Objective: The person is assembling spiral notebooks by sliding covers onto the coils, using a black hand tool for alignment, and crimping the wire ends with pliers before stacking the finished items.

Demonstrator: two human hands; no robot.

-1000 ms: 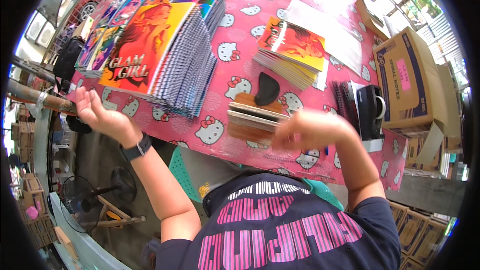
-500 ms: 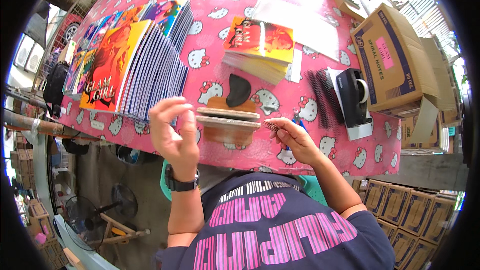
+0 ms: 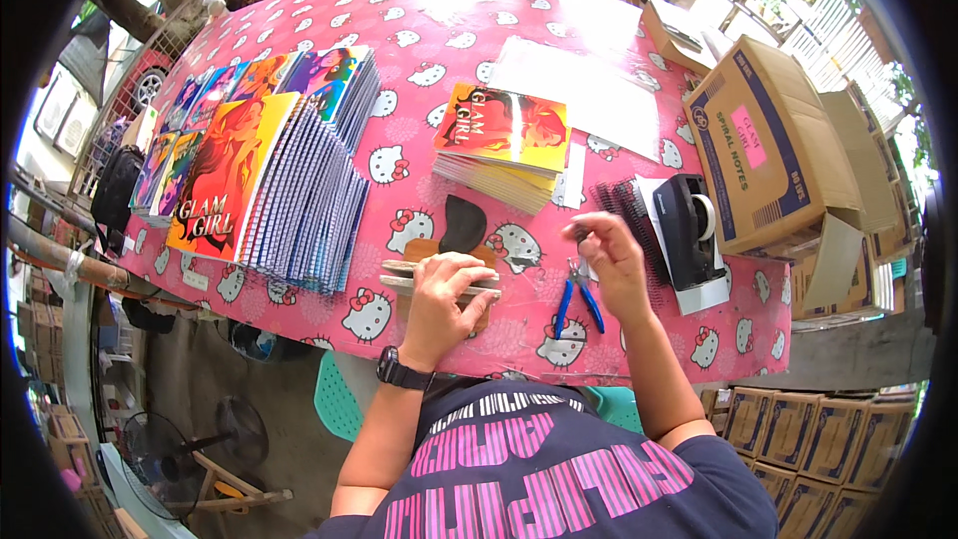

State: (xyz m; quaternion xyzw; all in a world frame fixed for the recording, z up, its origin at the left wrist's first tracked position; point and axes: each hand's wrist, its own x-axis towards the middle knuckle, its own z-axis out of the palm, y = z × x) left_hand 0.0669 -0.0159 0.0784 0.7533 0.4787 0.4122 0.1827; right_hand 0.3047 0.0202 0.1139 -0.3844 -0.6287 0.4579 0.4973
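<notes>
Nearby: blue pliers (image 3: 577,301) between hands; tape dispenser (image 3: 689,230), cardboard box (image 3: 768,140) right.

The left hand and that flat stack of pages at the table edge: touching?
Touching. The head view shows the left hand lying palm-down on the stack of pages, fingers spread across its top.

You're at an open-air makeshift workshop for binding notebooks, set up outdoors. Your worktable (image 3: 419,30) wears a pink cartoon-cat plastic cloth, and on it sit fanned rows of finished spiral notebooks (image 3: 289,190), a stack of unbound covers (image 3: 504,140), loose black binding coils (image 3: 629,215), blue-handled pliers (image 3: 577,299) and a tape dispenser (image 3: 689,225). An open cardboard carton (image 3: 768,140) stands at your right, more cartons (image 3: 798,439) are stacked on the bare concrete ground, and tree trunks (image 3: 150,0) and daylight ring the scene.
</notes>
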